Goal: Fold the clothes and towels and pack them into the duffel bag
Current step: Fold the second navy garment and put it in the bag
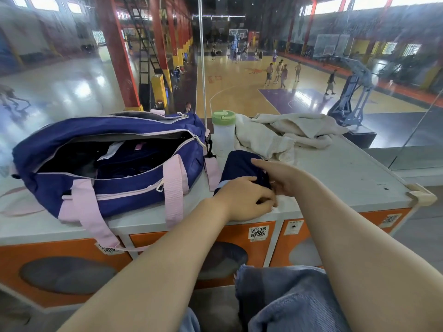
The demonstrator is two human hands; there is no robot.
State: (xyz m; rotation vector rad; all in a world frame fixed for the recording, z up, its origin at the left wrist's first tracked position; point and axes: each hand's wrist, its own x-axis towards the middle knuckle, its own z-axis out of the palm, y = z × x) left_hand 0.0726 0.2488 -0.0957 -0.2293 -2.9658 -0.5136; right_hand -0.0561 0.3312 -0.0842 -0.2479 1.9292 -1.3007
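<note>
Lying on the grey worktop [347,173] just right of the bag is one small navy garment [239,167], partly folded, and both hands are on it. The left hand [244,200] sits at the garment's 6 o'clock edge with its fingers curled, pinching the near hem against the worktop. The right hand [275,174] reaches in from 4 o'clock, forearm crossing low over the surface, index finger stretched along the top of the cloth while the other fingers tuck under its right edge and grip it. At the garment's 9 o'clock stands one navy duffel bag [107,164] with pink straps, its main zip wide apart and dark items inside. At 12 o'clock, just beside the bag's end, stands one clear bottle [223,135] with a green lid. At 1 o'clock one cream towel [282,133] lies crumpled and unfolded, touching the bottle's right side. Beneath the worktop run orange locker fronts [239,240] with QR stickers; three show. Beyond the glass a basketball court spreads out with several players.
</note>
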